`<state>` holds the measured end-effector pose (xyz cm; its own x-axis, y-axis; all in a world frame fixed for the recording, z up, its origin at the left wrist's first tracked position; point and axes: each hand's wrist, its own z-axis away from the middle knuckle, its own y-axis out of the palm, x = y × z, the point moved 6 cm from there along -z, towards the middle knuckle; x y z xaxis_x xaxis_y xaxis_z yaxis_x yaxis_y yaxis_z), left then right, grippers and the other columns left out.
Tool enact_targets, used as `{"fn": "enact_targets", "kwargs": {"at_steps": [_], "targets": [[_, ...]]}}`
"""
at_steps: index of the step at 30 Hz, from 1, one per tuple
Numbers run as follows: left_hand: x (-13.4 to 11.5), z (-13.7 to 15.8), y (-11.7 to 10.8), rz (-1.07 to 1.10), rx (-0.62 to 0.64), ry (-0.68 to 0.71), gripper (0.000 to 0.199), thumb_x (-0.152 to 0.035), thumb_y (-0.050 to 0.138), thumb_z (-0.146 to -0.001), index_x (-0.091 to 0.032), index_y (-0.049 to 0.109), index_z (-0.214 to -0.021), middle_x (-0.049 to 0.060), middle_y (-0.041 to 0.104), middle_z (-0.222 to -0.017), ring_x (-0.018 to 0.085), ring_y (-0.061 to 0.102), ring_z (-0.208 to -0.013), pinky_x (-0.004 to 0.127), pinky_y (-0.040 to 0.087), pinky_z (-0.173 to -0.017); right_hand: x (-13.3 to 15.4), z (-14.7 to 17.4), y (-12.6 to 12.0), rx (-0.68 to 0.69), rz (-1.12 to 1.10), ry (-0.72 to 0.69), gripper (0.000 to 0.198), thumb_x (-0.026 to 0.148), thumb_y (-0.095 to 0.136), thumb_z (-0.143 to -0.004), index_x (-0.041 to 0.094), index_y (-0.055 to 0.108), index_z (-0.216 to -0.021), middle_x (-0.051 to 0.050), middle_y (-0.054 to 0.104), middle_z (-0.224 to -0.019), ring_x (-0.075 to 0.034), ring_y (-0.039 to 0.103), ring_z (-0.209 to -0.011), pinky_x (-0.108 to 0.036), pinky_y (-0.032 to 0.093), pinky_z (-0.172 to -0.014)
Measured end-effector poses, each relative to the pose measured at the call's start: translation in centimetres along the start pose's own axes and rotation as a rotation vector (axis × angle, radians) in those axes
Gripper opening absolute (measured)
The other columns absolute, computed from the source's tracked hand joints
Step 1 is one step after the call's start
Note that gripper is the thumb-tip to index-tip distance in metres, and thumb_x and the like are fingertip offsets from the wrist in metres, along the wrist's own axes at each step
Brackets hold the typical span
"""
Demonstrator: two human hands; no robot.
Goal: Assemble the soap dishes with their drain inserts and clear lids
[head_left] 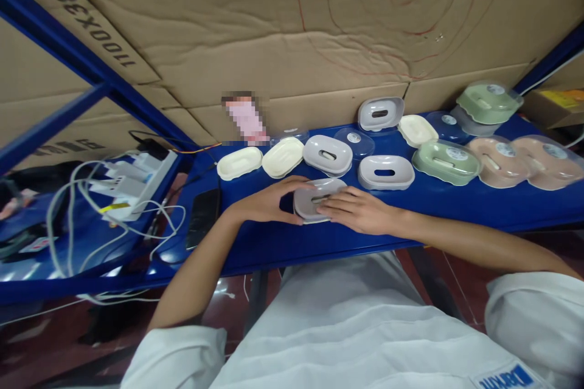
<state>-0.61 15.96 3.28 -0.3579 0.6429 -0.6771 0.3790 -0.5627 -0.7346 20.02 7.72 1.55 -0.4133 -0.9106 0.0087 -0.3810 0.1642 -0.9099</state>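
Observation:
A grey oval soap dish (314, 199) with a slotted insert lies at the front of the blue table. My left hand (277, 199) curves round its left end, thumb and fingers gripping the rim. Across its right side rests my right hand (353, 209), fingers together and pressed onto the insert, hiding that end. Just behind are another grey soap dish (327, 155) and, to the right, a grey slotted dish (385, 172). Two cream trays, one a cream oval tray (239, 163) and one a deeper cream dish (283, 158), lie behind my left hand.
Green soap dishes (444, 162) and pink soap dishes (499, 161) with clear lids stand at the right. A clear lid (354, 142) lies near the back. A phone (203, 219) and a white power strip (137, 185) with cables are on the left. Cardboard (319, 73) walls the back.

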Motion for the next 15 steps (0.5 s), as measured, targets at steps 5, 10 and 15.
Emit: {"fn": "enact_targets", "kwargs": {"at_steps": [5, 10, 15], "targets": [[0.8, 0.1, -3.3, -0.089, -0.370, 0.032, 0.056, -0.054, 0.079, -0.094, -0.028, 0.064, -0.142, 0.013, 0.059, -0.152, 0.031, 0.056, -0.145, 0.050, 0.054, -0.116, -0.6, 0.1, -0.2, -0.075, -0.005, 0.058, 0.047, 0.017, 0.053, -0.110, 0.012, 0.055, -0.156, -0.018, 0.072, -0.142, -0.025, 0.069, -0.131, -0.041, 0.053, -0.104], [2.4, -0.8, -5.1, -0.321, -0.516, -0.004, 0.043, -0.047, 0.062, -0.106, -0.025, 0.061, -0.142, 0.014, 0.064, -0.147, 0.029, 0.061, -0.139, 0.052, 0.053, -0.117, 0.4, -0.2, 0.5, -0.007, 0.007, -0.019, 0.046, 0.011, 0.047, -0.111, 0.018, 0.058, -0.154, -0.015, 0.068, -0.150, -0.022, 0.064, -0.138, -0.041, 0.052, -0.108], [6.0, -4.1, -7.6, -0.652, -0.521, -0.196, 0.051, -0.041, 0.059, -0.104, -0.017, 0.057, -0.149, 0.020, 0.054, -0.160, 0.037, 0.048, -0.152, 0.061, 0.038, -0.126, 0.7, -0.5, 0.9, 0.048, -0.071, -0.014, 0.046, 0.032, 0.055, -0.112, 0.019, 0.055, -0.156, -0.015, 0.062, -0.157, -0.024, 0.059, -0.145, -0.044, 0.046, -0.118]]}}
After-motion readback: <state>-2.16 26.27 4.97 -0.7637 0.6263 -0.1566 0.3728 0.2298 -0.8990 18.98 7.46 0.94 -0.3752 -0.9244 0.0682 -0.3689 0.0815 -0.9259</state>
